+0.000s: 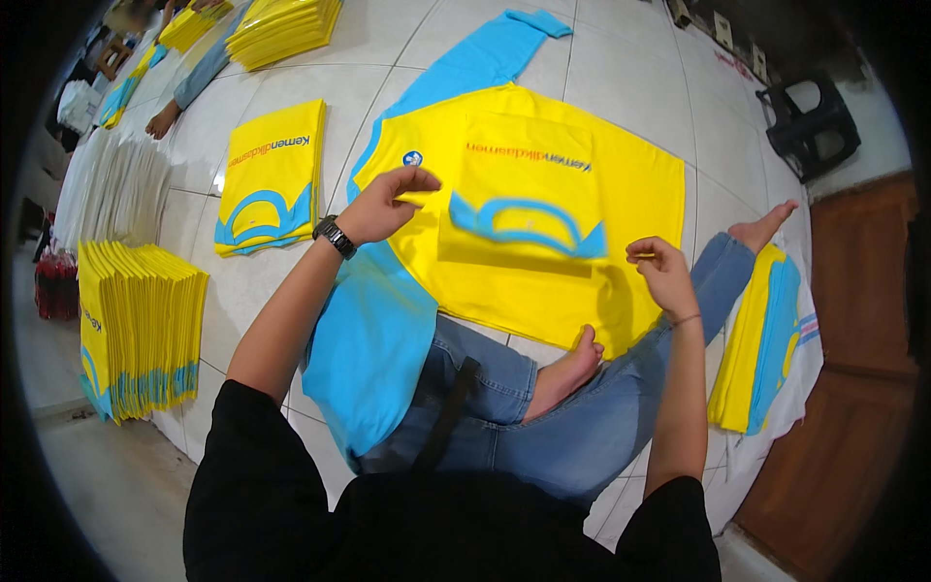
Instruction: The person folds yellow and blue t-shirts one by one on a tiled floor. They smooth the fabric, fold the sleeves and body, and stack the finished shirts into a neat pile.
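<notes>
Spread before me is a yellow long-sleeved shirt [640, 189] with light blue sleeves, one sleeve [465, 65] stretched away from me and the other [371, 349] reaching over my leg. A folded yellow shirt [527, 185] with a blue collar and printed writing is over its middle, blurred, with a shadow along its lower edge; whether it touches the cloth below I cannot tell. My left hand [385, 204], with a watch on the wrist, is just left of the folded shirt, thumb and fingers apart. To its right, my right hand [662, 273] has loosely bent fingers and holds nothing.
Left are a folded shirt pile [269, 174], an upright row of folded shirts [145, 327] and white packets [113, 189]. Bagged yellow shirts [284, 29] lie near another person's leg [204, 69]. On the right are folded shirts [760, 342], a black stool [811, 127] and a wooden door [865, 284].
</notes>
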A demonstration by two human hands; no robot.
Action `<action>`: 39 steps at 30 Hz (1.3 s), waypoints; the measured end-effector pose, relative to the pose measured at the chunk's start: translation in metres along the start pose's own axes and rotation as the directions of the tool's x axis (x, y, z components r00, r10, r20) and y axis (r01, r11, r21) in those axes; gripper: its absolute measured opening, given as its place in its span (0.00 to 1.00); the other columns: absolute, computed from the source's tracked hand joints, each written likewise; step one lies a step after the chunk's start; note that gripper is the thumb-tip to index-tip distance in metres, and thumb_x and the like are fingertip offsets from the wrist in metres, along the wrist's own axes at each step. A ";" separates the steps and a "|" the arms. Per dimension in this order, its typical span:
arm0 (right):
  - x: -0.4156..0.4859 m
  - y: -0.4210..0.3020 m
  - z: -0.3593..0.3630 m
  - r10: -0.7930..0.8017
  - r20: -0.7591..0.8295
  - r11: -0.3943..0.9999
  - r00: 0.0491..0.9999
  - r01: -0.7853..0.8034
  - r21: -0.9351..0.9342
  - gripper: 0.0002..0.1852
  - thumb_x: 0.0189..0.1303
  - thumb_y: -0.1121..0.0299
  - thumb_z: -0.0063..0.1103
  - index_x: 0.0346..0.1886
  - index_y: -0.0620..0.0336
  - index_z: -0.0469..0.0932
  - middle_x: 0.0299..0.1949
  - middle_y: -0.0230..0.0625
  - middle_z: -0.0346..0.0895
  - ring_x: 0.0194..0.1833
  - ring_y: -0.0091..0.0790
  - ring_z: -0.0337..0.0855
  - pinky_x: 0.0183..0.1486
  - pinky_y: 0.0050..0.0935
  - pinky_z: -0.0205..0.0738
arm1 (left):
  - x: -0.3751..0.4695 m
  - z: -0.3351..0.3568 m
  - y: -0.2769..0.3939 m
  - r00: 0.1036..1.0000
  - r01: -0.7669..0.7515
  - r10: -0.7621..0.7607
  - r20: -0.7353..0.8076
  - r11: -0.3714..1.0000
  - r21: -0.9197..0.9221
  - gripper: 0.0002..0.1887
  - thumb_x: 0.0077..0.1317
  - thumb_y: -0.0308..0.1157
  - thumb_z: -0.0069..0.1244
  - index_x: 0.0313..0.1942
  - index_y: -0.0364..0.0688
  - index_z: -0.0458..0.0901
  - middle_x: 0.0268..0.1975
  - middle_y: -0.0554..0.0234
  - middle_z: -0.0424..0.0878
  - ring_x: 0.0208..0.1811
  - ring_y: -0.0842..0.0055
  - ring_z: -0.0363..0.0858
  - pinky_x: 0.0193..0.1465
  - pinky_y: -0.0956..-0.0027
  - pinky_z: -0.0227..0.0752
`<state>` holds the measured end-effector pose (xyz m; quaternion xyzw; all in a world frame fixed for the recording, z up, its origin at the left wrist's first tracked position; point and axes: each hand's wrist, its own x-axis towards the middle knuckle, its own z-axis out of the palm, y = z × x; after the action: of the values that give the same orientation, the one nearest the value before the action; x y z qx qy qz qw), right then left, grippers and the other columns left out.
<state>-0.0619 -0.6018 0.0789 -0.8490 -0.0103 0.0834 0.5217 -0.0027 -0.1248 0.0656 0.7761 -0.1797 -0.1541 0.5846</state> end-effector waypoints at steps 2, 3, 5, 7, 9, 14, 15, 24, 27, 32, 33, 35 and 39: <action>0.000 0.041 0.015 0.095 -0.096 0.960 0.991 -0.117 -0.254 0.10 0.62 0.73 0.63 0.45 0.65 0.81 0.44 0.43 0.85 0.44 0.37 0.86 0.50 0.31 0.79 | -0.009 0.001 -0.028 0.969 0.223 -0.246 0.028 0.917 0.330 0.19 0.64 0.23 0.53 0.56 0.33 0.77 0.54 0.52 0.83 0.56 0.68 0.84 0.57 0.66 0.79; 0.001 0.047 0.022 0.106 -0.099 0.965 0.989 -0.126 -0.231 0.10 0.62 0.71 0.63 0.45 0.65 0.81 0.43 0.44 0.85 0.43 0.38 0.87 0.49 0.31 0.79 | -0.006 0.007 -0.022 0.932 0.292 -0.358 0.054 0.831 0.473 0.19 0.63 0.28 0.57 0.54 0.31 0.79 0.50 0.50 0.86 0.49 0.69 0.87 0.47 0.68 0.83; 0.015 0.044 0.044 0.101 -0.097 0.977 0.990 -0.117 -0.177 0.11 0.61 0.69 0.65 0.43 0.65 0.81 0.40 0.46 0.85 0.40 0.39 0.87 0.46 0.33 0.81 | 0.004 0.010 -0.030 0.832 0.464 -0.545 0.100 0.785 0.410 0.19 0.62 0.30 0.61 0.51 0.28 0.80 0.43 0.48 0.88 0.39 0.69 0.90 0.41 0.70 0.84; 0.029 0.053 0.058 0.056 -0.136 0.970 0.989 -0.086 -0.226 0.13 0.59 0.66 0.68 0.41 0.65 0.81 0.36 0.46 0.86 0.39 0.41 0.87 0.45 0.36 0.81 | 0.018 0.025 -0.030 0.792 0.519 -0.596 0.130 0.771 0.370 0.15 0.61 0.28 0.63 0.44 0.30 0.81 0.36 0.51 0.88 0.32 0.71 0.90 0.37 0.71 0.84; 0.036 0.049 0.077 0.060 -0.184 0.956 0.981 -0.109 -0.273 0.14 0.58 0.65 0.70 0.40 0.65 0.81 0.35 0.47 0.86 0.38 0.43 0.87 0.44 0.37 0.80 | 0.022 0.033 -0.034 0.756 0.574 -0.637 0.152 0.756 0.315 0.14 0.60 0.28 0.65 0.42 0.29 0.82 0.33 0.52 0.88 0.30 0.71 0.90 0.36 0.72 0.85; 0.031 0.073 0.089 0.203 -0.246 0.928 0.948 -0.267 -0.260 0.16 0.55 0.63 0.73 0.37 0.65 0.79 0.31 0.46 0.84 0.36 0.45 0.85 0.42 0.38 0.80 | 0.021 0.046 -0.044 0.715 0.661 -0.685 0.139 0.727 0.183 0.13 0.60 0.28 0.66 0.40 0.29 0.82 0.33 0.53 0.88 0.34 0.70 0.91 0.40 0.72 0.85; 0.029 0.075 0.088 0.216 -0.252 0.928 0.943 -0.279 -0.248 0.16 0.55 0.63 0.74 0.37 0.65 0.79 0.31 0.45 0.83 0.35 0.45 0.85 0.42 0.38 0.80 | 0.020 0.048 -0.044 0.711 0.674 -0.691 0.130 0.723 0.154 0.12 0.60 0.28 0.65 0.39 0.30 0.82 0.33 0.53 0.88 0.33 0.70 0.90 0.39 0.72 0.84; 0.026 0.046 0.098 -0.047 -0.304 0.841 0.952 -0.126 -0.526 0.12 0.56 0.67 0.69 0.37 0.62 0.78 0.37 0.47 0.80 0.43 0.49 0.80 0.48 0.43 0.77 | 0.022 0.045 -0.055 0.803 0.583 -0.596 0.030 0.794 0.172 0.10 0.64 0.31 0.62 0.37 0.32 0.84 0.30 0.57 0.87 0.29 0.74 0.87 0.37 0.73 0.80; 0.028 0.020 0.145 -0.364 -0.195 0.870 0.911 0.257 -0.421 0.08 0.57 0.70 0.63 0.36 0.61 0.76 0.42 0.47 0.76 0.49 0.52 0.75 0.52 0.47 0.72 | 0.026 0.048 -0.055 0.805 0.582 -0.592 0.042 0.801 0.141 0.10 0.65 0.31 0.61 0.37 0.32 0.84 0.29 0.57 0.87 0.29 0.74 0.87 0.37 0.72 0.80; 0.034 -0.029 0.242 -0.608 0.051 0.669 0.792 0.546 -0.504 0.08 0.54 0.69 0.61 0.37 0.60 0.77 0.42 0.43 0.76 0.47 0.46 0.76 0.49 0.43 0.72 | 0.024 0.044 -0.058 0.802 0.588 -0.595 0.059 0.803 0.102 0.09 0.66 0.32 0.61 0.37 0.34 0.83 0.29 0.59 0.86 0.27 0.77 0.85 0.34 0.73 0.81; 0.038 -0.026 0.252 -0.638 0.056 0.611 0.768 0.549 -0.569 0.08 0.55 0.69 0.61 0.37 0.59 0.77 0.42 0.42 0.76 0.47 0.45 0.76 0.48 0.42 0.72 | 0.024 0.046 -0.056 0.802 0.588 -0.594 0.058 0.803 0.096 0.09 0.65 0.31 0.62 0.35 0.34 0.82 0.28 0.61 0.85 0.26 0.78 0.85 0.33 0.73 0.81; 0.044 -0.016 0.256 -0.632 0.034 0.622 0.775 0.532 -0.575 0.07 0.55 0.69 0.59 0.36 0.58 0.78 0.42 0.39 0.77 0.47 0.42 0.77 0.45 0.41 0.71 | 0.025 0.049 -0.052 0.821 0.561 -0.569 0.046 0.819 0.117 0.09 0.66 0.31 0.61 0.36 0.34 0.82 0.28 0.61 0.85 0.25 0.78 0.84 0.31 0.73 0.80; 0.039 -0.037 0.240 -0.649 -0.034 0.694 0.760 0.573 -0.437 0.06 0.56 0.70 0.60 0.36 0.58 0.78 0.42 0.39 0.77 0.46 0.43 0.76 0.45 0.41 0.71 | 0.027 0.049 -0.052 0.887 0.462 -0.460 -0.042 0.882 0.089 0.11 0.69 0.34 0.56 0.38 0.32 0.83 0.28 0.58 0.86 0.26 0.76 0.85 0.34 0.72 0.78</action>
<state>-0.0573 -0.3690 0.0009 -0.8884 -0.2610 -0.1790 0.3327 0.0046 -0.1663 0.0011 0.8253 0.0083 -0.2721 0.4947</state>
